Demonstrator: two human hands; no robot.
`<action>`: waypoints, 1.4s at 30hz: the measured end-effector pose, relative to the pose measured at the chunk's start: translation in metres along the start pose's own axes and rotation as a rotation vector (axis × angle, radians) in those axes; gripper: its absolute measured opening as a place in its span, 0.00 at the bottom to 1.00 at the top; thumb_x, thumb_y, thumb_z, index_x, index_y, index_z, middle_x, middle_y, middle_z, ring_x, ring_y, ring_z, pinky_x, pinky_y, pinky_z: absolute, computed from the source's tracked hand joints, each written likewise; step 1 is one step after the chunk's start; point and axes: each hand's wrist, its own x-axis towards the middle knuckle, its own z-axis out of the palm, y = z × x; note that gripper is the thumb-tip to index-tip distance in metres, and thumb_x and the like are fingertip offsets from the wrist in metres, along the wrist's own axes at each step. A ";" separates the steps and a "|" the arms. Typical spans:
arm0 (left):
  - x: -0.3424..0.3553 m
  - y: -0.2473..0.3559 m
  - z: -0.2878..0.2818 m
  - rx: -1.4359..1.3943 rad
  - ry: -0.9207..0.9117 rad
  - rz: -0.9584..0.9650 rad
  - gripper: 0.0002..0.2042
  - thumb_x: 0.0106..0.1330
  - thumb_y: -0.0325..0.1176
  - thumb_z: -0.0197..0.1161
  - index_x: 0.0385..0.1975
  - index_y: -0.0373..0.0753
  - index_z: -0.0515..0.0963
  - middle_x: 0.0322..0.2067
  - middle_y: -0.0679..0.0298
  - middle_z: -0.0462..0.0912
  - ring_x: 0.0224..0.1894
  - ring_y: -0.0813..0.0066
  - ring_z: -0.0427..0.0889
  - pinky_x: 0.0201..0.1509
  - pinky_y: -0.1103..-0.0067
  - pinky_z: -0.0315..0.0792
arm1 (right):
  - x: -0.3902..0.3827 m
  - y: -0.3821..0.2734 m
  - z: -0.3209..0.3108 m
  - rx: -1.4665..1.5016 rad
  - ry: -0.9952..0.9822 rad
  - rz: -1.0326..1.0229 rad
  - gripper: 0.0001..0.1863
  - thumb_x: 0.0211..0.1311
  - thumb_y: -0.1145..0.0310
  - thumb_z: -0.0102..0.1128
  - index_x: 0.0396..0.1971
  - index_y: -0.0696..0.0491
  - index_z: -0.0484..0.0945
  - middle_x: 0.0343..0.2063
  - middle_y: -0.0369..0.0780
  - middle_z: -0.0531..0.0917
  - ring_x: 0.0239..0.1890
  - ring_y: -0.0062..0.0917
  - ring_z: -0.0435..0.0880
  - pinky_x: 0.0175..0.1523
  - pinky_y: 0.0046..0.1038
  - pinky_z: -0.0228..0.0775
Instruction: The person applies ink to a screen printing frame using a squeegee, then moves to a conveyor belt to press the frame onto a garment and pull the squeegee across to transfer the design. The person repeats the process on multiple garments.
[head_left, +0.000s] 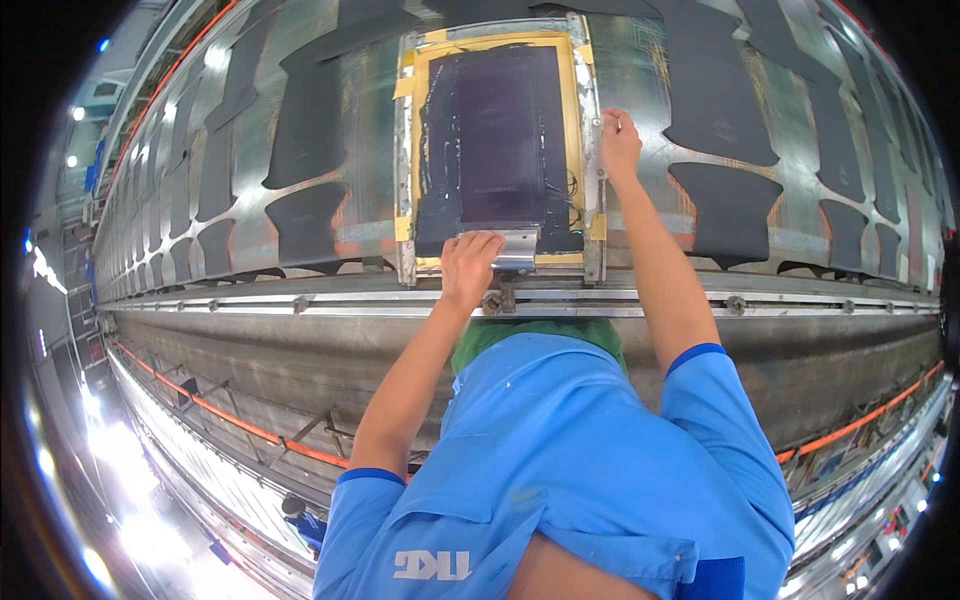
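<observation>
A screen-printing frame (590, 240) lies on the long table in front of me, with metal sides and yellow tape around a dark mesh (500, 130). My left hand (472, 265) is closed on the left end of a metal squeegee (517, 250), which lies across the near end of the mesh. At the frame's far right side, the curled fingers of my right hand (621, 145) are closed at its metal edge; the fingertips are partly hidden. The squeegee's lower edge cannot be made out.
Dark cut fabric pieces (725, 210) lie in rows on the shiny table (640, 80) to both sides. A metal rail (380, 300) with bolted stops runs along its near edge. Behind me stretches an orange bar (250, 428), and a person (305, 520) stands at the lower left.
</observation>
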 end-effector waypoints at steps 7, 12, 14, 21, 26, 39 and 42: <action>-0.051 0.014 -0.016 0.024 -0.118 -0.006 0.23 0.47 0.18 0.62 0.47 0.41 0.80 0.51 0.66 0.82 0.54 0.62 0.79 0.56 0.64 0.71 | 0.007 0.016 0.006 0.097 0.010 -0.043 0.12 0.67 0.63 0.54 0.43 0.49 0.83 0.31 0.46 0.85 0.35 0.36 0.85 0.44 0.35 0.73; -0.054 0.010 -0.047 -0.083 -0.087 -0.033 0.25 0.43 0.17 0.62 0.45 0.41 0.83 0.49 0.67 0.85 0.52 0.65 0.81 0.53 0.68 0.73 | 0.011 0.016 0.009 0.064 0.066 -0.068 0.12 0.67 0.63 0.55 0.44 0.48 0.84 0.32 0.46 0.86 0.35 0.38 0.84 0.46 0.36 0.73; -0.043 0.003 -0.066 -0.142 -0.025 -0.057 0.24 0.44 0.17 0.63 0.45 0.41 0.83 0.48 0.66 0.85 0.52 0.65 0.81 0.53 0.68 0.73 | 0.014 0.015 0.007 0.098 0.085 -0.117 0.12 0.68 0.62 0.55 0.44 0.47 0.84 0.32 0.43 0.86 0.34 0.32 0.84 0.45 0.34 0.73; 0.005 -0.093 -0.059 -0.686 0.487 -0.756 0.17 0.62 0.38 0.71 0.44 0.33 0.79 0.57 0.60 0.78 0.47 0.62 0.83 0.51 0.70 0.74 | -0.002 -0.020 -0.016 0.191 0.003 -0.022 0.09 0.70 0.64 0.59 0.44 0.49 0.83 0.25 0.27 0.74 0.22 0.08 0.65 0.24 0.15 0.53; 0.018 -0.154 -0.038 -1.377 0.307 -1.329 0.21 0.64 0.44 0.70 0.44 0.31 0.78 0.35 0.63 0.82 0.35 0.80 0.77 0.37 0.80 0.74 | -0.026 -0.054 -0.049 0.218 0.090 0.039 0.12 0.70 0.61 0.59 0.46 0.51 0.81 0.22 0.24 0.70 0.21 0.07 0.62 0.23 0.14 0.51; 0.025 -0.200 -0.072 -1.652 -0.057 -0.969 0.16 0.58 0.33 0.75 0.28 0.33 0.72 0.61 0.46 0.70 0.52 0.67 0.76 0.55 0.74 0.71 | -0.082 -0.093 -0.139 -0.393 0.374 0.056 0.18 0.71 0.59 0.52 0.56 0.49 0.76 0.44 0.33 0.80 0.30 0.13 0.67 0.30 0.17 0.56; 0.032 -0.225 -0.085 -1.649 -0.133 -0.924 0.20 0.56 0.35 0.76 0.25 0.35 0.66 0.63 0.47 0.67 0.54 0.59 0.74 0.56 0.71 0.69 | -0.099 -0.090 -0.157 -0.522 0.341 0.124 0.21 0.71 0.57 0.50 0.58 0.48 0.75 0.47 0.34 0.80 0.30 0.14 0.73 0.29 0.16 0.61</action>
